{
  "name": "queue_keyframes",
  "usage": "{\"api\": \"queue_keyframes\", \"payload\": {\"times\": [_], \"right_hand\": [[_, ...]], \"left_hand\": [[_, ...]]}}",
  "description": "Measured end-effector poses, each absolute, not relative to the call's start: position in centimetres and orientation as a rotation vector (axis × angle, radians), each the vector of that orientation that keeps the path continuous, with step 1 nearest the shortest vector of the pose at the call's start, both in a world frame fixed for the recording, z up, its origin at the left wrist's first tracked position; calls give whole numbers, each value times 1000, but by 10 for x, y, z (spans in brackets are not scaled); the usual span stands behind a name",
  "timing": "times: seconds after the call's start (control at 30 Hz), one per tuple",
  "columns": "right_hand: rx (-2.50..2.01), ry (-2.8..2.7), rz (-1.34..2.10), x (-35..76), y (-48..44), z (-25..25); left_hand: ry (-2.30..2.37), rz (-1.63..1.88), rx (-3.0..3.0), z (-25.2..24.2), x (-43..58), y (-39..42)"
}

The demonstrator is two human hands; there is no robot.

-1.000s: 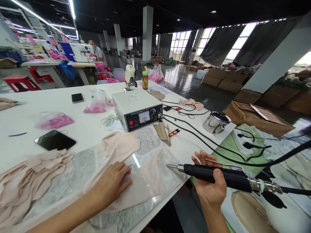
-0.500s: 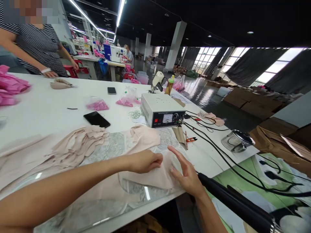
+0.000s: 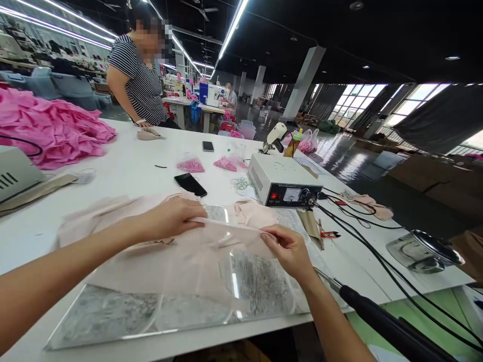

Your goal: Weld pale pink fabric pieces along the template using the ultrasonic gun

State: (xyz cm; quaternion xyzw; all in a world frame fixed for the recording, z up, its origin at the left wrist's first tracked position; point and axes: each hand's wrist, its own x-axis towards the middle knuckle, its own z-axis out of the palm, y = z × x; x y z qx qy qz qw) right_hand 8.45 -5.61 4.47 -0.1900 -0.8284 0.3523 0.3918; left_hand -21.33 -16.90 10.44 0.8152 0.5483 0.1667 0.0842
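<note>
My left hand (image 3: 171,217) and my right hand (image 3: 289,250) each pinch the top edge of a thin, pale pink fabric piece (image 3: 196,256) and hold it stretched between them, lifted a little over a clear glass plate (image 3: 151,314) on the white table (image 3: 124,166). The black handheld tool (image 3: 381,319) with its metal tip lies on the table edge just under my right forearm. More pale pink fabric pieces (image 3: 101,216) lie behind my left hand.
A white control box (image 3: 283,185) with black cables stands beyond my hands. Near it lie a black phone (image 3: 190,184), bags of pink bits (image 3: 190,165), orange snips (image 3: 331,234) and a steel pot (image 3: 424,250). A pink fabric heap (image 3: 49,125) is far left. A person in a striped top (image 3: 138,85) stands across the table.
My right hand let go of the black tool, which now rests on the table edge. Both hands went to the pink fabric and lifted its edge. The view swung left.
</note>
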Motion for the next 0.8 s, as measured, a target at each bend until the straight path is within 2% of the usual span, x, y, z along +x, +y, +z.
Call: {"api": "queue_keyframes", "payload": {"times": [0.1, 0.27, 0.37, 0.57, 0.8], "right_hand": [[-294, -2198, 653, 60, -73, 36], [-20, -2413, 323, 40, -109, 2], [25, -2480, 206, 42, -120, -4], [28, -2612, 88, 54, -132, 3], [4, -2679, 194, 69, -136, -5]], "left_hand": [[1763, 539, 2547, 79, -244, -207], [1687, 463, 2698, 25, -259, -259], [1648, 450, 2746, 11, -262, -268], [1570, 376, 2872, 12, -264, -270], [1711, 287, 2873, -4, -285, -294]]}}
